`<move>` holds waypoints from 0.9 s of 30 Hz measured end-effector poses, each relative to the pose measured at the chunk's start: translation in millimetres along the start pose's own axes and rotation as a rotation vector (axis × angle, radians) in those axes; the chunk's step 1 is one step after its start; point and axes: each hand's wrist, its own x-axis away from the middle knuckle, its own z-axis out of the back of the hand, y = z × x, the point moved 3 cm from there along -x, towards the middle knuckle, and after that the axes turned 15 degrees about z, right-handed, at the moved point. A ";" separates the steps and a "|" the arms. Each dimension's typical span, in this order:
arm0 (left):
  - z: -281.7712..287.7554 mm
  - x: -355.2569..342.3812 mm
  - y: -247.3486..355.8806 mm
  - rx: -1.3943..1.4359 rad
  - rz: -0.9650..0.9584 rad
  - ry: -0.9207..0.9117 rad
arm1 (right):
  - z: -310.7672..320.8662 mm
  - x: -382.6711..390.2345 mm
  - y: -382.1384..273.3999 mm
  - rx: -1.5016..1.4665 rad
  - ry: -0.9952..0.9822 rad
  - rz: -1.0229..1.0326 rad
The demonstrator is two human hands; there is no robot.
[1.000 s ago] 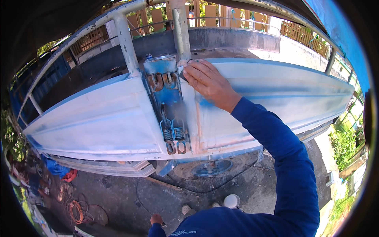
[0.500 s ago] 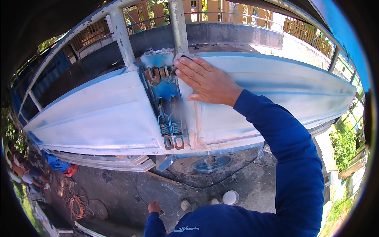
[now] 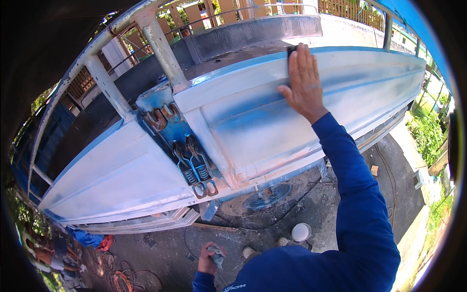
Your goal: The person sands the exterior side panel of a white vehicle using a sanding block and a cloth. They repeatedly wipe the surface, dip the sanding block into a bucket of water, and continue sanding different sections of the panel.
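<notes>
My right hand (image 3: 305, 82) lies flat on the white and blue truck side panel (image 3: 272, 141), near its upper edge, fingers pointing up. Under those fingers is a dark piece of sandpaper (image 3: 291, 49); only a corner shows past the index finger. Low in the view, beside my body, my left hand (image 3: 206, 263) is closed around a crumpled greyish rag (image 3: 217, 255). Left of the right-hand panel, a blue recess holds springs and rusty metal latches (image 3: 194, 163). Patchy white, grey and blue cover the panel's surface.
A second white panel (image 3: 116, 170) continues at left. Chipped metal posts (image 3: 163, 48) and a curved rail rise above. A wheel (image 3: 267, 194) shows beneath the body. On the ground are a white bucket (image 3: 301, 232), a cable, and coiled orange hose (image 3: 121, 281). Another person (image 3: 58, 260) is at far left.
My right hand has moved right along the panel with the sandpaper, from beside the post, and its fingers now point up. My left hand has risen, showing the rag. The view has shifted right.
</notes>
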 end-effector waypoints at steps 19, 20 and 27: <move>-436.3 143.9 194.9 -1.672 -1.876 -0.223 | -14.3 -33.8 -56.1 -0.007 0.199 -0.519; -461.1 141.6 198.7 -1.650 -1.940 -0.207 | -20.7 -64.6 -115.0 -0.129 0.097 -0.389; -511.6 105.7 221.2 -1.668 -2.124 0.079 | 19.3 43.2 54.9 0.039 0.035 -0.198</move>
